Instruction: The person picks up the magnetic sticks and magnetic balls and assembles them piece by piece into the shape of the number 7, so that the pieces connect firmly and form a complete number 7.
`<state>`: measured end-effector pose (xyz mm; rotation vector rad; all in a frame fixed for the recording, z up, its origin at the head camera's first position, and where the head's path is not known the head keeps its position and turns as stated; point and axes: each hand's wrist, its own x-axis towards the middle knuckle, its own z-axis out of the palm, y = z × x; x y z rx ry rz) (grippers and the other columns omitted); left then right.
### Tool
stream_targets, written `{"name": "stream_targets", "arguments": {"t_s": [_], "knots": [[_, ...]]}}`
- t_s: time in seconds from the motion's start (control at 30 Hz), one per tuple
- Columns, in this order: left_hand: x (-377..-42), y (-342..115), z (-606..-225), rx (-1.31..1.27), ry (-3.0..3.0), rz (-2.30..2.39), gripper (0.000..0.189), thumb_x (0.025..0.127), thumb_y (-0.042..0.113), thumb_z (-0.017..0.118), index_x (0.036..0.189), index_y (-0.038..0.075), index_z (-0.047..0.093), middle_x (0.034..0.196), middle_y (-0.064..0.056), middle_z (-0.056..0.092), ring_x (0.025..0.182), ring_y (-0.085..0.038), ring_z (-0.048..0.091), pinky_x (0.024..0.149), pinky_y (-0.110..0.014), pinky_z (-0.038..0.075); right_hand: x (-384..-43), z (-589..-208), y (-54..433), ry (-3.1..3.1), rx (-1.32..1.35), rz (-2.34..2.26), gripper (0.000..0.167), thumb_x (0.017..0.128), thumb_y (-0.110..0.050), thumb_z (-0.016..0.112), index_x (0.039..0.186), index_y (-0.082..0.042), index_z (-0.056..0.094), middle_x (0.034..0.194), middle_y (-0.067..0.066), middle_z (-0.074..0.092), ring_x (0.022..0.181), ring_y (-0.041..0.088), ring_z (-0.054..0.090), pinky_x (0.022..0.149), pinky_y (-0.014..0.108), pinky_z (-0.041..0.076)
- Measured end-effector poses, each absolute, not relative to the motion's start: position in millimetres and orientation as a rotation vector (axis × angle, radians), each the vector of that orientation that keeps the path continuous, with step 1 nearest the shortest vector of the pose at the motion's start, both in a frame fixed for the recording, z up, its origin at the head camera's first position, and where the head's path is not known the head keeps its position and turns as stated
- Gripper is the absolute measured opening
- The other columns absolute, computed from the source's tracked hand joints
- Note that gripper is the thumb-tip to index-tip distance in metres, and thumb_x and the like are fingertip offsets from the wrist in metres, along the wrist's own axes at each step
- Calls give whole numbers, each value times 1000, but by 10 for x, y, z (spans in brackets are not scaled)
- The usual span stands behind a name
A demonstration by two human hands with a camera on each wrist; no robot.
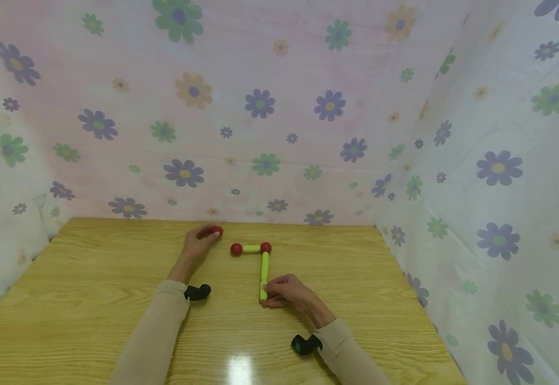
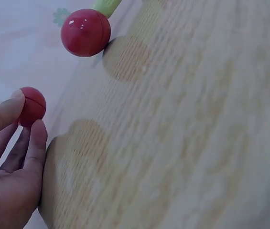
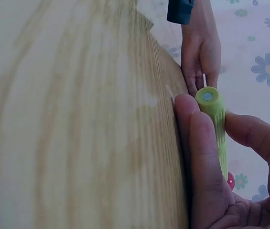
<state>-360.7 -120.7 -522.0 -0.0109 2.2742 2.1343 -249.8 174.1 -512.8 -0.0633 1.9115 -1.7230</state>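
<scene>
My left hand (image 1: 198,247) pinches a loose red ball (image 1: 218,231) between thumb and fingertips near the table's far edge. Just right of it lies an L-shaped piece of lime-green rods and red balls. Its short rod (image 1: 251,249) joins a left red ball (image 1: 236,249) to a corner red ball (image 1: 266,247). From the corner, a longer lime-green length (image 1: 265,266) runs toward me. My right hand (image 1: 290,292) grips the near end of that length between thumb and fingers. In the right wrist view, the ridged rod (image 3: 218,119) shows a round silvery disc in its end face.
The wood-grain table (image 1: 92,321) carries all of this. A flower-printed cloth (image 1: 260,133) hangs behind its far edge and along both sides. Black wrist devices (image 1: 305,345) are worn at both sleeve cuffs. Light reflects off the front of the tabletop.
</scene>
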Motion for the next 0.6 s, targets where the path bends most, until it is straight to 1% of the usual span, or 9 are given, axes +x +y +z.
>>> {"name": "stream_targets", "arguments": {"t_s": [0.13,0.27,0.4,0.53,0.6], "knots": [[-3553,-1249,-5237,-21,2209,2150,55,103,25,63,152,3,46,151,-21,46,139,-33,44,114,-44,38,-2492,-5125,1743,1927,-60,-1722,35,99,-19,67,120,9,66,89,12,76,83,20,77,72,25,61],[-3517,-1279,-5270,-35,2180,2156,55,104,24,61,153,3,45,153,-21,45,140,-32,42,116,-43,36,-2486,-5112,1737,1935,-51,-1717,34,99,-19,67,119,8,67,89,12,76,83,20,77,70,24,60],[-3455,-1283,-5266,0,2171,2136,55,106,22,58,154,1,42,153,-23,43,141,-34,42,117,-44,36,-2480,-5100,1727,1938,-51,-1718,34,100,-19,67,119,9,67,89,13,76,82,19,77,69,23,60],[-3412,-1300,-5281,33,2180,2091,55,106,25,57,154,3,40,154,-23,43,141,-35,42,116,-46,35,-2484,-5106,1718,1944,-49,-1722,35,99,-19,67,120,10,67,90,13,76,82,20,77,69,22,60],[-3400,-1305,-5291,38,2181,2072,56,106,27,57,155,4,40,155,-22,43,142,-34,42,116,-45,36,-2489,-5112,1716,1947,-49,-1725,36,98,-19,68,120,10,67,90,14,76,83,21,77,70,23,60]]}}
